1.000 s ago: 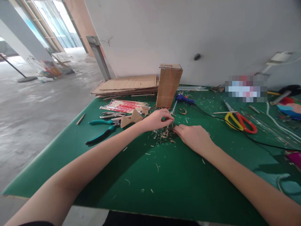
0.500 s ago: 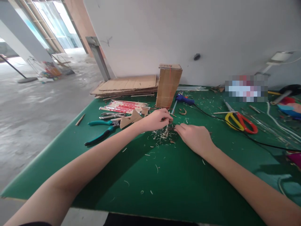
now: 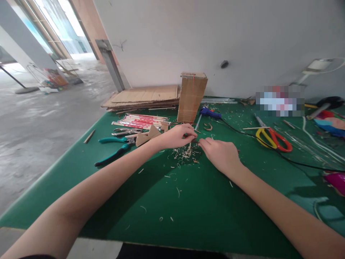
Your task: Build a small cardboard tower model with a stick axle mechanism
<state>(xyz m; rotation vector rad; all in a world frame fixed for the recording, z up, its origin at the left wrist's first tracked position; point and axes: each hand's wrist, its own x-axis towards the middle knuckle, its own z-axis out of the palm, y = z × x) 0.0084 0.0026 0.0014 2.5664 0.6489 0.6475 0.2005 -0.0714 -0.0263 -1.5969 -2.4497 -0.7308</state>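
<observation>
My left hand [image 3: 180, 136] is closed in a pinch over a pile of pale curly shavings [image 3: 188, 152]. Close by on the right, my right hand [image 3: 221, 154] is also closed, its fingertips pressed together and pointing at the left ones. Something small and brownish shows between the two sets of fingertips, too small to name. A cardboard box [image 3: 192, 99] stands upright just beyond my hands. Left of my left hand are cut cardboard pieces [image 3: 147, 136] and teal-handled pliers [image 3: 114, 155].
Behind the pliers lie red-and-white wrapped sticks [image 3: 142, 121] and stacked cardboard sheets [image 3: 145, 95]. A blue glue gun [image 3: 211, 113] trails a black cord rightward. Scissors with yellow and red handles [image 3: 280, 141] rest at the right. Shavings dot the green tabletop [image 3: 205, 216].
My right hand has shifted slightly up and closer to the left fingertips. The left hand keeps its pinch. The whole view has moved a little.
</observation>
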